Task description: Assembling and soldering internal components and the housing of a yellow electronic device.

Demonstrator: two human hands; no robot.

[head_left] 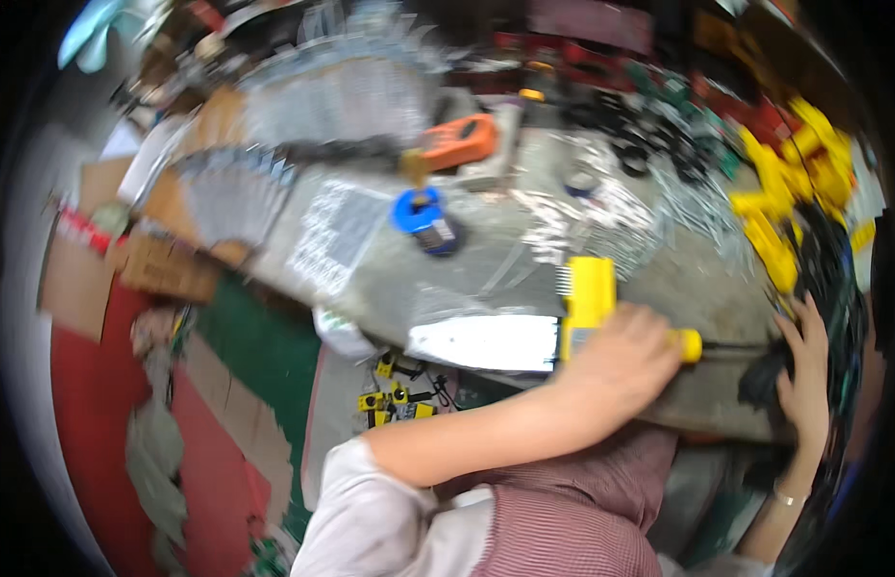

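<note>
My left hand (622, 370) is closed around a yellow tool body (592, 288) with a round yellow end and a dark cord running out to the right. A broad, bright silver blade-like plate (484, 342) extends left from the body over the front edge of the workbench (717, 288). Beyond the cord's far end, my right hand (805, 370) has its fingers spread, close to a dark bundle (761, 383) of what looks like cord. Whether it touches the bundle is blurred. A bracelet (790, 498) circles that wrist.
A blue spool (426, 223) and an orange tool (459, 142) are farther back. White parts (601, 197), thin metal pieces (702, 216) and yellow housings (774, 245) lie rightward. Fanned metal blades (337, 106) fill the far left. Small yellow-black parts (399, 396) sit below the bench edge.
</note>
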